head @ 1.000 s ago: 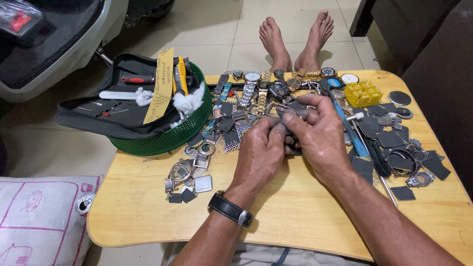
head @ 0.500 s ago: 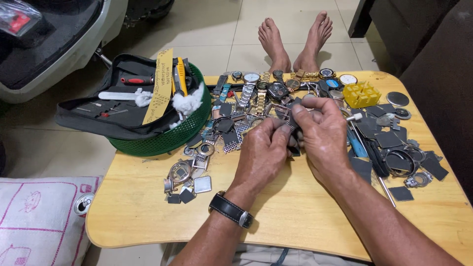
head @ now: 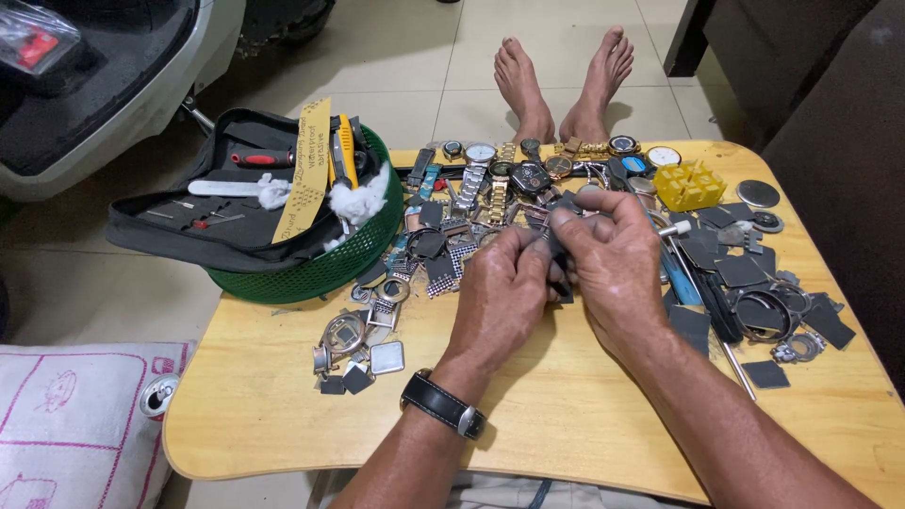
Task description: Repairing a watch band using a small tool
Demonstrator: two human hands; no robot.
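Low in the frame, two forearms rise onto the wooden table (head: 283, 424), a black wristwatch (head: 443, 405) strapped on the left one. Mid-frame, the left hand (head: 500, 297) and right hand (head: 613, 269) meet, fingers curled, both pinching one small dark watch part (head: 556, 247) between them, just above the tabletop. Left of centre, loose metal watch cases (head: 353, 344) lie in a cluster, too jumbled to count. Right side: flat dark case backs (head: 745, 271), again too many to tell, and one yellow plastic holder (head: 690, 184). Further up, a row of watches (head: 537, 162) runs along the far edge. Upper left, one green basket (head: 320, 269) carries one open black tool case (head: 189, 226). Top centre, two bare feet (head: 566, 85) rest on the tiled floor
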